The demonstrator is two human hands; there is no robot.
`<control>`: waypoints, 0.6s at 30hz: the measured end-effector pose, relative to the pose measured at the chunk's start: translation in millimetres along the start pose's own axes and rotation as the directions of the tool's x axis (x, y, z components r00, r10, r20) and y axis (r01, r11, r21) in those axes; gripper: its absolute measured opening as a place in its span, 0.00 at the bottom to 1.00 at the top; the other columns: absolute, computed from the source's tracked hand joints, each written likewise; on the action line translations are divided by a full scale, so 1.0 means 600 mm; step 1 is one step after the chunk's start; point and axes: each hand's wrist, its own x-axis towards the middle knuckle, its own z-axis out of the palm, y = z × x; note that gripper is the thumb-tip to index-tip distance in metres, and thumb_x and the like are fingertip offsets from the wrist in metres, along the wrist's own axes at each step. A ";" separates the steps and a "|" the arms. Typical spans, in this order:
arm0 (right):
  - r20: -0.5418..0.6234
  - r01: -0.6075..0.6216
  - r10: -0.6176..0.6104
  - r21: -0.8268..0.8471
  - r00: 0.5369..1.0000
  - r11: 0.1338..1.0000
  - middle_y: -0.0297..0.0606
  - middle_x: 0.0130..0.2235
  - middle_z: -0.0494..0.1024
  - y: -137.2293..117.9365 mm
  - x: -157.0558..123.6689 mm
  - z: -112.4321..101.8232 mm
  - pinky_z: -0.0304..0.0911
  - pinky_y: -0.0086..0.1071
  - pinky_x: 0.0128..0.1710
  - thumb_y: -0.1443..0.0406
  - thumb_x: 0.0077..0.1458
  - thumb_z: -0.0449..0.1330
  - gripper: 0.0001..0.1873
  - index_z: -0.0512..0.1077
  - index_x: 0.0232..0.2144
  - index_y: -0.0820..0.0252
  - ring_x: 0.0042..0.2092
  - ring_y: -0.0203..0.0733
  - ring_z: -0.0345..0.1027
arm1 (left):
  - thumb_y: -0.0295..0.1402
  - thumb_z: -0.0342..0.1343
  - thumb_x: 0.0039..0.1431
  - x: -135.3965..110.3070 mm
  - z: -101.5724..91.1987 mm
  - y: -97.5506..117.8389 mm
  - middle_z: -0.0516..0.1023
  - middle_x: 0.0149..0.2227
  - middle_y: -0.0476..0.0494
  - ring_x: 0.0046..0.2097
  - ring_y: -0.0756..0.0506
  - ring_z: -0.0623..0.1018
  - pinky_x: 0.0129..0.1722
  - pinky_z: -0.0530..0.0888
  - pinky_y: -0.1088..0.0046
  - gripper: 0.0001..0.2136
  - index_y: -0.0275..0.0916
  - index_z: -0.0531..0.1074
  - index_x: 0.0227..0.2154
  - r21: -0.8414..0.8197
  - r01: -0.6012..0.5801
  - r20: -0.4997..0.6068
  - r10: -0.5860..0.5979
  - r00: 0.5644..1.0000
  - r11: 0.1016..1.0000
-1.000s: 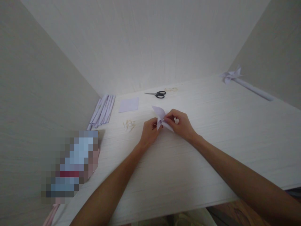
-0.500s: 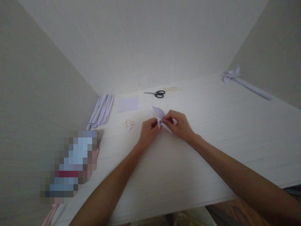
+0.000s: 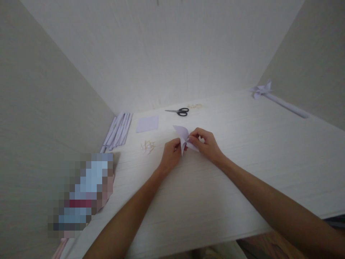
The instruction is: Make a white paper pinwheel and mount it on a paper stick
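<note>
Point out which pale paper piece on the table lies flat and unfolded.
The pale lilac square sheet beside the rolled paper sticks. The piece between left hand and right hand is folded; the far-right pinwheel is assembled.

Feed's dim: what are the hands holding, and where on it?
A folded pale paper piece, pinched near its middle by the left hand and right hand.

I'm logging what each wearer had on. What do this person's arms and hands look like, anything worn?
The left forearm and right forearm are bare as far as the frame shows, with no sleeves in view. The left hand and right hand carry no gloves, and no watch, bracelet or ring shows. Nails are too small to judge.
</note>
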 end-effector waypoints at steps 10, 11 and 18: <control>0.022 0.021 -0.024 0.104 0.999 0.994 0.34 0.25 0.69 0.003 0.002 -0.002 0.55 0.29 0.30 0.66 0.51 0.51 0.08 0.67 0.23 0.61 0.29 0.34 0.61 | 0.24 0.43 0.48 -0.001 -0.001 0.003 0.67 0.20 0.49 0.27 0.50 0.68 0.29 0.65 0.76 0.09 0.34 0.65 0.18 0.055 -0.067 0.031 0.065 0.997 0.996; 0.025 0.023 -0.025 0.100 0.999 0.995 0.34 0.25 0.69 0.003 0.001 -0.002 0.55 0.29 0.31 0.66 0.51 0.51 0.08 0.67 0.23 0.61 0.29 0.34 0.61 | 0.24 0.43 0.48 -0.001 -0.001 0.004 0.67 0.20 0.49 0.27 0.50 0.68 0.29 0.64 0.76 0.09 0.35 0.65 0.18 0.074 -0.073 0.026 0.072 0.997 0.995; 0.043 0.044 -0.048 0.091 0.998 0.995 0.34 0.26 0.70 0.005 -0.001 -0.001 0.57 0.30 0.33 0.66 0.51 0.52 0.07 0.67 0.23 0.60 0.31 0.35 0.63 | 0.24 0.44 0.49 -0.004 0.001 0.004 0.67 0.21 0.49 0.27 0.51 0.68 0.29 0.63 0.76 0.09 0.35 0.64 0.18 0.152 -0.155 0.011 0.156 0.988 0.976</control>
